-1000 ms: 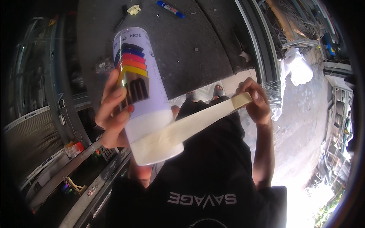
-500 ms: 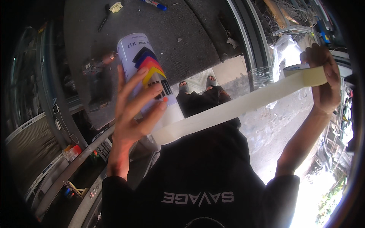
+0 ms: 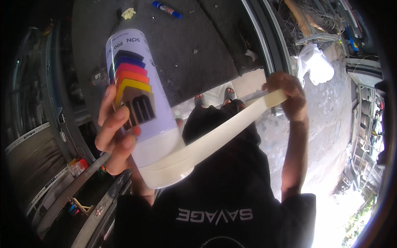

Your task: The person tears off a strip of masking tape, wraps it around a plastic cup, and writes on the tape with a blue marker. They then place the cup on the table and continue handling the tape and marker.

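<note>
My left hand (image 3: 113, 140) is closed round a spray paint can (image 3: 160, 93), its fingers lying along the left side. The can is pale lilac with stacked coloured chevrons, and its white cap (image 3: 153, 151) is at the lower end, tilted toward my chest. Across the cap runs a stuck band of cream masking tape (image 3: 223, 134). From there the tape stretches taut up to the right. Its roll (image 3: 274, 99) is gripped by my right hand (image 3: 294, 99), whose fingers are partly hidden behind it.
On the dark surface ahead lie a blue marker (image 3: 167, 9) and a crumpled yellowish scrap (image 3: 128, 13). A metal rail (image 3: 264, 37) runs along its right side. Beyond it are a white plastic bag (image 3: 316, 64) and stacked clutter. Metal frames (image 3: 53, 194) stand at my left.
The can has turned and come closer, its cap showing more. My right hand has moved left and inward with the roll, so the stretch of tape between the hands is shorter.
</note>
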{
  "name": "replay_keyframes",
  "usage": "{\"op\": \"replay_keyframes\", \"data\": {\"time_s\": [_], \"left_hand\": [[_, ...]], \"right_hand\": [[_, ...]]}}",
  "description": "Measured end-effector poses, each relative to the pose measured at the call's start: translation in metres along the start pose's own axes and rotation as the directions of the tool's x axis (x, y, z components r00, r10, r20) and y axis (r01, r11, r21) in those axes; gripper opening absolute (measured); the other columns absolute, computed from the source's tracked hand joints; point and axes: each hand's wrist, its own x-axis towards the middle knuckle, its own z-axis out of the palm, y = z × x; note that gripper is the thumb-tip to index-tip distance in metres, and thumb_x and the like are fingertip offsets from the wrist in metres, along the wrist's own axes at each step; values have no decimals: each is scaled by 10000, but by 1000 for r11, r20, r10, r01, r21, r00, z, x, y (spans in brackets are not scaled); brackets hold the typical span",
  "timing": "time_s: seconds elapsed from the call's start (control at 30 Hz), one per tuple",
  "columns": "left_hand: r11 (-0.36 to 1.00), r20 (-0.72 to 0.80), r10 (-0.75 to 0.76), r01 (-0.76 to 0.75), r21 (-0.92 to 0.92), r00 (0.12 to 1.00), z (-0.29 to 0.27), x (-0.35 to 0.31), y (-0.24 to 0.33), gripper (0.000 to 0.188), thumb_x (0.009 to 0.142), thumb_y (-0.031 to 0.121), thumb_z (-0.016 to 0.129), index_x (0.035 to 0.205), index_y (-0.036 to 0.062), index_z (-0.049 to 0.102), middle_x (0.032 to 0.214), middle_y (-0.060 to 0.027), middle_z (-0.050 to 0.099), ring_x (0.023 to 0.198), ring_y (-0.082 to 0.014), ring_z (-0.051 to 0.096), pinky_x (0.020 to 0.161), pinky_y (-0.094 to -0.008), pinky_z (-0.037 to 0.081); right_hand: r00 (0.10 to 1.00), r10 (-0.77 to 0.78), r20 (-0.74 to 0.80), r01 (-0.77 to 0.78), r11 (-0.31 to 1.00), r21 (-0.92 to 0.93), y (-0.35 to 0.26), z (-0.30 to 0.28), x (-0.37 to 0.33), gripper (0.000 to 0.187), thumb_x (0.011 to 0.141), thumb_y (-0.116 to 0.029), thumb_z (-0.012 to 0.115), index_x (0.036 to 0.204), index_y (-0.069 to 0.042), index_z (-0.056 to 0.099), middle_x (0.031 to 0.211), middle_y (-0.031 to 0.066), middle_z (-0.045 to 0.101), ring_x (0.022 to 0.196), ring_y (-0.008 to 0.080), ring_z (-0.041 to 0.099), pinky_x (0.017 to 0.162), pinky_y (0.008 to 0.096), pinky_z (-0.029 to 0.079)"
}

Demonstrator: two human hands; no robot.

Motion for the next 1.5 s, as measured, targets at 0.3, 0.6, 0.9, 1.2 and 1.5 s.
{"op": "replay_keyframes", "data": {"time_s": [0.3, 0.6, 0.9, 1.2, 1.5], "left_hand": [[976, -125, -191, 174, -131, 974, 30, -15, -18, 822, 775, 287, 971, 1330, 88, 398, 1363, -182, 530, 1400, -443, 547, 1181, -625, 470], [844, -183, -535, 516, -147, 824, 69, -23, -29, 821, 630, 85, 982, 1276, 27, 478, 1312, -175, 597, 1231, -328, 623, 1073, -482, 490], [755, -27, -575, 517, -403, 818, 86, -35, -45, 851, 621, 34, 972, 1322, 23, 489, 1324, -178, 626, 1224, -297, 627, 1066, -444, 487], [399, 171, -709, 589, -703, 685, 85, -37, -86, 959, 608, 70, 972, 1434, 40, 485, 1290, -99, 570, 1199, -254, 630, 1082, -437, 483], [283, 309, -650, 599, -749, 694, 73, -23, -81, 941, 602, 121, 951, 1437, 44, 523, 1310, -95, 564, 1149, -187, 605, 976, -325, 518]], "right_hand": [[999, 27, 44, -38, 962, 272, 58, 21, 8, 517, 985, -556, 646, 1020, -41, 608, 886, 38, 577, 833, 144, 580, 723, 293, 445], [997, -10, -78, 25, 981, 191, 3, 36, -12, 346, 1007, -231, 769, 1202, 3, 605, 1021, 80, 668, 783, 98, 611, 666, 258, 527], [928, -73, -366, -15, 973, -232, -59, 27, -25, 333, 988, -259, 772, 1025, 68, 718, 836, 101, 745, 759, 121, 696, 688, 279, 550], [957, -79, -279, -22, 939, -343, -67, 52, -6, 259, 974, -137, 769, 1098, 69, 674, 913, 98, 734, 808, 122, 692, 750, 306, 565], [919, -230, -319, 117, 934, -336, -66, 54, -5, 264, 1010, -155, 678, 1186, 39, 713, 850, 35, 674, 764, 72, 560, 692, 253, 444]]}}
